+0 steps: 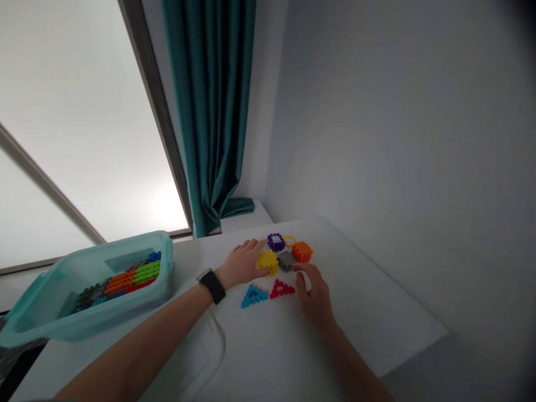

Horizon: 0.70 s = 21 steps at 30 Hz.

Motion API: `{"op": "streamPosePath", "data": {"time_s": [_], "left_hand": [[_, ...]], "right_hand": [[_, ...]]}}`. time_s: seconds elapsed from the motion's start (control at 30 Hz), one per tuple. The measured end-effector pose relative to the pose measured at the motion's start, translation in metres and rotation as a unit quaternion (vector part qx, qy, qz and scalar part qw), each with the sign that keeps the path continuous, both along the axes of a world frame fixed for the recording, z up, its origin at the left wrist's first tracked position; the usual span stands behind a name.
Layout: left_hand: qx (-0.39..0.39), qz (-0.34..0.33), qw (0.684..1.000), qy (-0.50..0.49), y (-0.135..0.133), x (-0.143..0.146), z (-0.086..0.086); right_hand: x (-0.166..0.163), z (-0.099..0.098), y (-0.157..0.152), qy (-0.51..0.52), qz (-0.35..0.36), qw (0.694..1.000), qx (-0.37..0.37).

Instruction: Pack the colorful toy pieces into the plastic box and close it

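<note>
My left hand [245, 262] lies around the left side of a yellow toothed block [268, 261], thumb on the near side and index finger on the far side. My right hand [315, 296] has its thumb and index finger apart, with the index fingertip at the edge of a grey toothed piece [286, 261]. Beyond these sit a purple block [276, 242] with a pale patterned top, a yellow open-frame piece [290, 240] and an orange block [302, 252]. On the near side lie a blue triangular piece [253, 296] and a red triangular piece [282, 288].
A pale teal plastic bin [164, 268] stands at the left, holding stacked interlocking pieces [125, 282] in several colours. Everything rests on a white table [368, 312] against a grey wall. A teal curtain [211, 111] hangs behind, beside a frosted window.
</note>
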<state>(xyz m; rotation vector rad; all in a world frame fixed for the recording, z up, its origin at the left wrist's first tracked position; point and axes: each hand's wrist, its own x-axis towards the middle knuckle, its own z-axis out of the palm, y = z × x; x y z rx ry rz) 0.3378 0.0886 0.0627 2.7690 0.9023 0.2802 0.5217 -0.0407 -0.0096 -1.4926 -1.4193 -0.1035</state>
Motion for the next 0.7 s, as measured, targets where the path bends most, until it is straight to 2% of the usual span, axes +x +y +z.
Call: {"op": "streamPosePath", "data": {"time_s": [0.17, 0.37, 0.57, 0.7], "left_hand": [[0.019, -0.015, 0.998, 0.052, 0.003, 0.028, -0.011], [0.004, -0.026, 0.997, 0.071, 0.008, 0.037, -0.02], [-0.007, -0.027, 0.997, 0.074, 0.009, 0.035, -0.018], [-0.01, -0.023, 0.998, 0.061, 0.009, 0.028, -0.01]], "right_hand": [[-0.001, -0.004, -0.003, 0.026, -0.01, 1.0, 0.01], [-0.005, -0.004, -0.005, 0.041, 0.009, 0.999, 0.004], [-0.005, -0.004, -0.006, 0.042, 0.014, 0.999, 0.008], [-0.005, -0.001, -0.006, 0.042, 0.009, 0.999, 0.01]]}}
